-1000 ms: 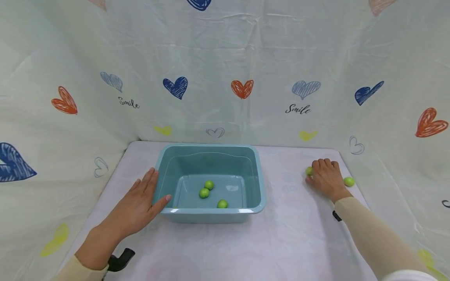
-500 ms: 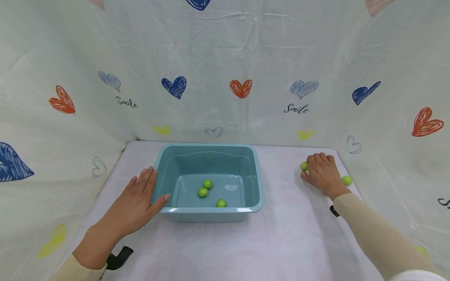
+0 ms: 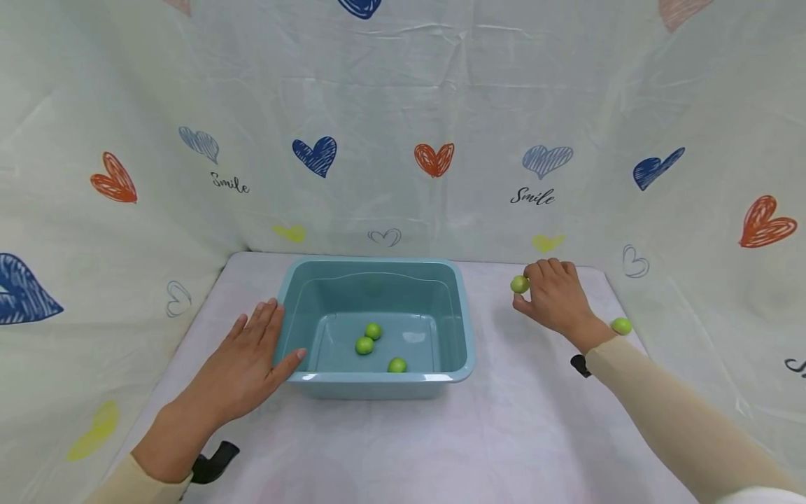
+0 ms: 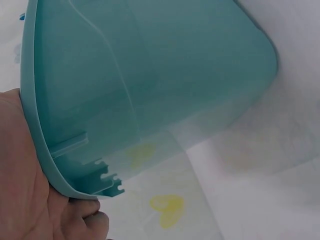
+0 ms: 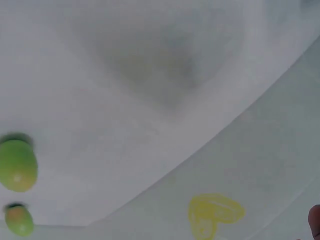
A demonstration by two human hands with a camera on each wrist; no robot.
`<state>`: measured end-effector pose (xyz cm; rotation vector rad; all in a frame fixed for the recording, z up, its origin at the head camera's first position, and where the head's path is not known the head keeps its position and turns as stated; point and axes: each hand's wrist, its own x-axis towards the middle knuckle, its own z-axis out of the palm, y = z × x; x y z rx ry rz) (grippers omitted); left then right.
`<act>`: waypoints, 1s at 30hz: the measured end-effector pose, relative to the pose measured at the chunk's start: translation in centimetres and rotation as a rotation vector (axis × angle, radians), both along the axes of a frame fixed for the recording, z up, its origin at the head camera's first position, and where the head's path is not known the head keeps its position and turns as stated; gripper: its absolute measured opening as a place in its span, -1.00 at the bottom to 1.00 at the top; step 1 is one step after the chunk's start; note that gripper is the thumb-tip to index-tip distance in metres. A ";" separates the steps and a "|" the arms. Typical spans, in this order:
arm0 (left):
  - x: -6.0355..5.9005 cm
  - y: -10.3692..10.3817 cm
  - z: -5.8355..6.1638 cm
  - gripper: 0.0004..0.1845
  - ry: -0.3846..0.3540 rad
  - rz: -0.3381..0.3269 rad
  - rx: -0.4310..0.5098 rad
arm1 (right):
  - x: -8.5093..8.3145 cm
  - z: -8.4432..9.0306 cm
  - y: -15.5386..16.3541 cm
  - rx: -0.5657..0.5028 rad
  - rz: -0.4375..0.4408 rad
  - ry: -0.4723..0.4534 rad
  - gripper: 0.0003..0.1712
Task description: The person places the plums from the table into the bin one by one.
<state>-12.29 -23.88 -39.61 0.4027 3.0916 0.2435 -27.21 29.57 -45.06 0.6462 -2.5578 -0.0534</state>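
A blue-green plastic basin (image 3: 374, 386) stands on the table with several small round green fruits, one of them a green fruit (image 3: 364, 345), on its floor. My left hand (image 3: 242, 364) rests along the basin's left rim, fingers straight, thumb over the near left corner. The left wrist view shows that hand against the outside of the rim (image 4: 31, 100). Right of the basin, my right hand (image 3: 554, 297) pinches a green fruit (image 3: 519, 284) between thumb and fingers. Another green fruit (image 3: 621, 326) lies behind its wrist. The held fruit is out of sight in the right wrist view.
Two green fruits, a nearer fruit (image 5: 18, 166) and a farther fruit (image 5: 19, 220), lie on the table in the right wrist view. A pale cloth (image 3: 504, 434) covers the table. A heart-printed curtain (image 3: 371, 84) encloses the back and sides.
My right hand has moved left and away from me with the green fruit, from the table's right side toward the basin. The left hand and basin stay put.
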 end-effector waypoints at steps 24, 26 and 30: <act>0.0 0.0 -0.1 0.01 -0.008 -0.005 0.052 | 0.8 8.5 -12.6 0.030 0.428 -0.006 -0.57; 0.0 -0.1 -0.1 0.01 -0.006 -0.007 0.054 | 1.0 8.4 -13.6 0.045 0.471 -0.016 -0.58; 0.0 -0.1 -0.2 0.00 -0.002 -0.007 0.057 | 1.3 7.8 -15.3 0.083 0.527 -0.052 -0.58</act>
